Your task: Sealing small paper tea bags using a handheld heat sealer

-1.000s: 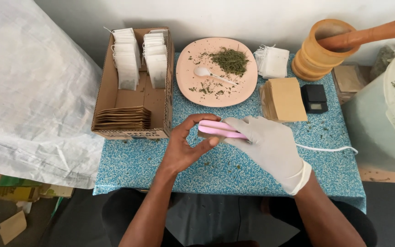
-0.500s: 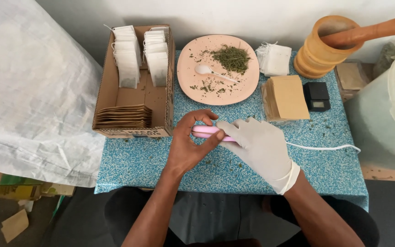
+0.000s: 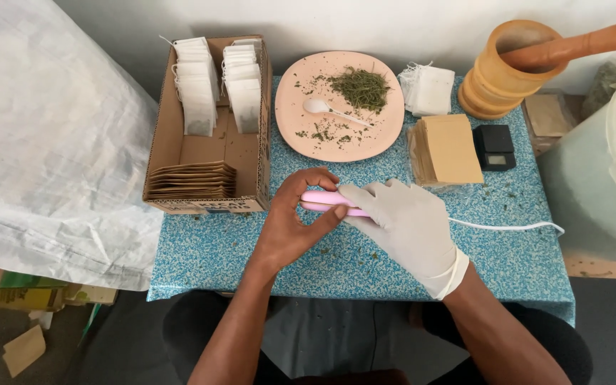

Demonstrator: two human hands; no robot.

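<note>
Gripping a pink sealer (image 3: 322,202), both hands, gloved right (image 3: 408,224), bare left (image 3: 290,224), plate of herbs (image 3: 301,135) behind, cardboard box (image 3: 162,153) left

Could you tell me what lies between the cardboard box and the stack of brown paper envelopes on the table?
In the head view, the pink plate with dried herbs and a white spoon.

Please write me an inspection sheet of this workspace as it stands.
Surface: blue speckled table, strewn with green herb crumbs.
Job's things: pink clamp tool, flat on the table.
Clutter: plate with dried herbs and white spoon; cardboard box of filled bags and brown envelopes; envelope stack; small black scale; wooden mortar with pestle.
Grippers: bare left hand pinches the tool's end; gloved right hand presses on it.
Cables: white cord running right.
Surroundings: white sack, pale bucket.
</note>
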